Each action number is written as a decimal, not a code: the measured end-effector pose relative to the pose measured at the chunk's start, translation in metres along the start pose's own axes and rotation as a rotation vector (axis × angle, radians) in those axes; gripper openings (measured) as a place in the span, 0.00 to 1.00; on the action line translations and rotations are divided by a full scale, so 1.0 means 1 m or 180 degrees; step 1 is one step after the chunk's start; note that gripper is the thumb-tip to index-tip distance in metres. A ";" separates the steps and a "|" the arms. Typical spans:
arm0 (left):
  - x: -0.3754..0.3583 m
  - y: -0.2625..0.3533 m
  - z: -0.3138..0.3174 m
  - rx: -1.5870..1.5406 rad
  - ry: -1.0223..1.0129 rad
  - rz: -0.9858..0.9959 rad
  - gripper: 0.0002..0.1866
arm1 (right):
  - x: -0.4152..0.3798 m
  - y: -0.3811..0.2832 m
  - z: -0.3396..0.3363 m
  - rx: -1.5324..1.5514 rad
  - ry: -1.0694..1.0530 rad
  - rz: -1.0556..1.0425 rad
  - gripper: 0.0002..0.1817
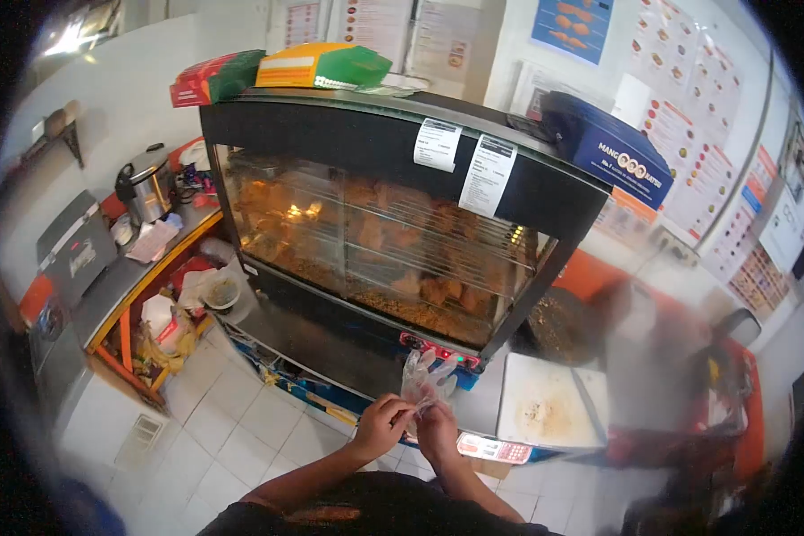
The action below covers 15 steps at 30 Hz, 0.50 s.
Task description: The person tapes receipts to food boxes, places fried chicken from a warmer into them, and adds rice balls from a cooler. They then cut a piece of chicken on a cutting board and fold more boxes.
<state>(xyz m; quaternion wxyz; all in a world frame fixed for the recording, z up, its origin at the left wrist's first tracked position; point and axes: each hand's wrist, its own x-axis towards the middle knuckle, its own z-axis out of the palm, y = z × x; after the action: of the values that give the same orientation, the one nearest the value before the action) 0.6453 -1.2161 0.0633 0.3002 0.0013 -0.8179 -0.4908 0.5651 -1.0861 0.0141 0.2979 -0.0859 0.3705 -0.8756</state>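
In front of the food warmer, a clear plastic glove (427,377) stands up from my two hands, its loose fingers spread upward. My left hand (384,423) is closed, pinching the glove's lower edge from the left. Close beside it, my right hand (436,431) is at the glove's base, its fingers curled and partly covered by the plastic. How far any finger reaches inside the glove I cannot make out. Just beyond the glove is the warmer's red control panel (439,349). To the right lies a white cutting board (545,406) with crumbs and a knife (590,402).
The glass-fronted food warmer (366,241) holds fried pieces on racks. Boxes, including a dark blue one (616,152), sit on top; two receipts hang in front. A metal pot (146,183) stands on the left counter above cluttered shelves. Steam or lens haze blurs the right side.
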 end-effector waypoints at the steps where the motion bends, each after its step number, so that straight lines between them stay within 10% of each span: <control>1: -0.002 -0.001 -0.008 0.0122 -0.0126 0.0224 0.06 | -0.003 0.008 0.003 -0.0346 0.0405 0.0023 0.31; 15: -0.037 -0.026 -0.073 0.0371 -0.0430 0.0638 0.08 | -0.006 0.079 0.048 -0.4203 0.0646 -0.1745 0.25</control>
<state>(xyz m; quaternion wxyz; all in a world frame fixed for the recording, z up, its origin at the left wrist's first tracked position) 0.7039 -1.2772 0.0493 0.2914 -0.0961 -0.8595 -0.4088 0.6243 -1.1543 -0.0066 -0.0825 -0.2561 0.8133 -0.5159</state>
